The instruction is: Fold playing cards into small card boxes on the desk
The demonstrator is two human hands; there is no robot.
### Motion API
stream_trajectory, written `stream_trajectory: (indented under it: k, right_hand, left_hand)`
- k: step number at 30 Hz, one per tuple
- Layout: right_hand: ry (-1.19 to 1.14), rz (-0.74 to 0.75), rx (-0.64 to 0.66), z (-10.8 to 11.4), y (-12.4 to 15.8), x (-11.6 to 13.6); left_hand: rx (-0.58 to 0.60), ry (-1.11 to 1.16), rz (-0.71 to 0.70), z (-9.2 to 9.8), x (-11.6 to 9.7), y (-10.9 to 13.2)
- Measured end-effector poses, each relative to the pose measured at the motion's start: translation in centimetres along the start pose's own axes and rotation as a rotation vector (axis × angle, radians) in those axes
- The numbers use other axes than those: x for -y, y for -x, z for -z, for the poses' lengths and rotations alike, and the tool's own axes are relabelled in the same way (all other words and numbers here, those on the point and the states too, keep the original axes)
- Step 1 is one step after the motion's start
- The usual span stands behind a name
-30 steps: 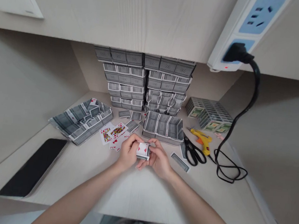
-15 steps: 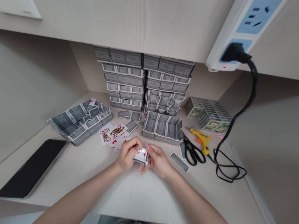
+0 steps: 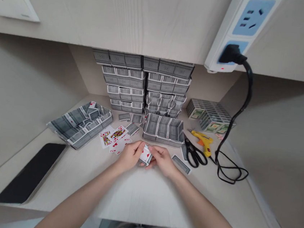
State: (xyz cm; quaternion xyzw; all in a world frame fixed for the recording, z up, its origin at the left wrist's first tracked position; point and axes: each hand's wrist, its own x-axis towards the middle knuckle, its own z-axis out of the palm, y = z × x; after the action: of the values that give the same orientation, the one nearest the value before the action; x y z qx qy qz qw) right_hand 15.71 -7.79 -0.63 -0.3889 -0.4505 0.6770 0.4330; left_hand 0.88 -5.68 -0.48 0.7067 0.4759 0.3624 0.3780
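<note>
Both my hands meet over the middle of the desk, closed round a folded playing card (image 3: pixel 145 154) with red pips and a grey patterned back. My left hand (image 3: pixel 129 156) pinches its left side and my right hand (image 3: pixel 161 160) pinches its right side. Just behind them stands an open box made of card backs (image 3: pixel 163 130). Loose face-up cards (image 3: pixel 114 137) lie to the left of my left hand.
Stacks of card-back boxes (image 3: pixel 141 84) fill the back. A flattened card sheet (image 3: pixel 80 122) and a black phone (image 3: pixel 30 172) lie at left. Scissors (image 3: pixel 193 153), a yellow glue gun (image 3: pixel 203 141), a black cable (image 3: pixel 229 169) and packed decks (image 3: pixel 211 116) sit at right. A power strip (image 3: pixel 240 25) hangs above.
My hands have closed tighter round the folded card, which now shows less of its red face. The view has shifted slightly.
</note>
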Motion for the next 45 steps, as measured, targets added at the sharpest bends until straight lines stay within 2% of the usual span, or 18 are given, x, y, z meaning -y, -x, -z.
stream_trajectory:
  k: [6, 11, 26, 30, 35, 41, 45]
  right_hand:
    - [0.159, 0.081, -0.111, 0.0, -0.5, -1.1]
    - [0.194, 0.124, -0.139, -0.1, -0.6, -1.5]
    - [0.187, 0.184, -0.13, -0.1, -0.5, -1.2]
    - [0.181, 0.159, -0.107, -0.5, -0.3, -0.8]
    - [0.176, 0.056, -0.019, -1.0, -0.1, -0.7]
    - [0.143, 0.044, -0.117, -0.8, -0.5, -0.8]
    - [0.104, 0.069, -0.216, -0.3, -0.9, -0.7]
  left_hand:
    - [0.073, -0.031, -0.038, -0.2, -0.2, -0.2]
    - [0.044, 0.072, 0.052, -0.8, 0.1, -0.2]
    - [0.029, 0.711, 0.307, -1.1, -0.2, -0.6]
    - [-0.027, 0.632, 0.292, -1.0, -0.4, -0.5]
    - [-0.062, 0.518, 0.353, -1.3, -0.3, -0.4]
    - [-0.045, 0.535, 0.32, -0.5, -0.4, -1.1]
    - [-0.1, 0.424, 0.173, 0.0, 0.0, -1.2]
